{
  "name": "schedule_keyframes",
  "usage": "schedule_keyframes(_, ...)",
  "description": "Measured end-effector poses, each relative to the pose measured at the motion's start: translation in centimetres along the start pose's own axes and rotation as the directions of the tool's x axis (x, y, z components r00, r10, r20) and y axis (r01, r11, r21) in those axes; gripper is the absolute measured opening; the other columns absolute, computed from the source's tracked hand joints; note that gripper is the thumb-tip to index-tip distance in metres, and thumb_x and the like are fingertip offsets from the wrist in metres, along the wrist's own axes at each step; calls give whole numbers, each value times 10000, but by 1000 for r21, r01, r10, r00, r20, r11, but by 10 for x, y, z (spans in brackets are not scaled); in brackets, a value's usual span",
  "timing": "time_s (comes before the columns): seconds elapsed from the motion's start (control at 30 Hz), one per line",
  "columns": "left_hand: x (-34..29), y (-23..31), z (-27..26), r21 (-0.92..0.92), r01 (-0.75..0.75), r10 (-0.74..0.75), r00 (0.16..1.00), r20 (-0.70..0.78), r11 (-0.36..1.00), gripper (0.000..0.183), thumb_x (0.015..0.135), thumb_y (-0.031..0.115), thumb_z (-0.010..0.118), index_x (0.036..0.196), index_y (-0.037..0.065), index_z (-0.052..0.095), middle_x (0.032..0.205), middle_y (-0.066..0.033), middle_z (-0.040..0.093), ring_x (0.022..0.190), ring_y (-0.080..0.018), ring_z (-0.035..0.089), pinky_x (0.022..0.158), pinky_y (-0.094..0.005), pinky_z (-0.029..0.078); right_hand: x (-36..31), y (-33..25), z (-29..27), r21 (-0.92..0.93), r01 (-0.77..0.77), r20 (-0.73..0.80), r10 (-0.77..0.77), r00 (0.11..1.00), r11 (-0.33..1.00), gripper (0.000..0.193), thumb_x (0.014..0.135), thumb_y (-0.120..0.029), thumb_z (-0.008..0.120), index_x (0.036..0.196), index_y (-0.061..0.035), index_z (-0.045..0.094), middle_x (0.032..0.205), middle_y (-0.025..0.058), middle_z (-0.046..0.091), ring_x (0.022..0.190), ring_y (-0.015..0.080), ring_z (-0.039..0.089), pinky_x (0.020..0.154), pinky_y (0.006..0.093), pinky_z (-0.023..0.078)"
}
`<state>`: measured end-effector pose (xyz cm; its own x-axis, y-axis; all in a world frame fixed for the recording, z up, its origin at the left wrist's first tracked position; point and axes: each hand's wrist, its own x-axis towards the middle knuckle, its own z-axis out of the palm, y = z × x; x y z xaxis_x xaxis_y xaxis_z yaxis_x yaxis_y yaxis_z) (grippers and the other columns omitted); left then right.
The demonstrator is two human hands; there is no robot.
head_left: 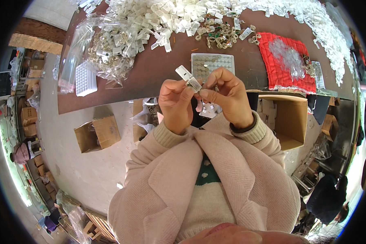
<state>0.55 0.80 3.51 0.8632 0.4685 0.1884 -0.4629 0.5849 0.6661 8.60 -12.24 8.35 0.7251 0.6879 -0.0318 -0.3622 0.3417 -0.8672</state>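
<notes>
A small clear plastic case [184, 73], its lid swung up, is pinched between the thumb and fingers of my left hand [175, 105]. My right hand [229, 98] is closed in a pinch at the lower right of the case. Something small shows between its fingers, but I cannot make out what it is. Just behind my hands on the brown table lies a white tray [230, 61] with rows of round hollows. Farther back is a loose cluster of small coiled, ring-like pieces [217, 35], some with green parts.
A heap of clear plastic cases [166, 18] spreads over the table's far side. Clear bags [110, 53] and stacked white trays [86, 81] sit at left. At right lies a red quilted cloth [280, 77]. Cardboard boxes [108, 132] stand below the table's near edge.
</notes>
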Motion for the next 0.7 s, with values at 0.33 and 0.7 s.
schedule_keyframes(0.33, 0, -14, -7, -130, 147, -156, 985, -67, 981, 133, 993, 98, 608, 1106, 74, 543, 1074, -180, 683, 901, -203, 655, 772, -343, 548, -10, 40, -23, -184, 73, 4, -74, 997, 980, 168, 925, 28, 666, 1066, -9, 584, 959, 64, 668, 790, 140, 667, 719, 251, 552)
schedule_keyframes(0.7, -5, -11, -45, 34, 187, -175, 959, -225, 982, 137, 990, 70, 605, 1125, 47, 592, 1106, -199, 686, 816, -198, 674, 758, -325, 574, 27, 24, -53, -923, 156, -16, -440, 898, 351, 147, 832, -12, 716, 972, -57, 723, 895, 133, 696, 743, 304, 669, 650, 349, 521)
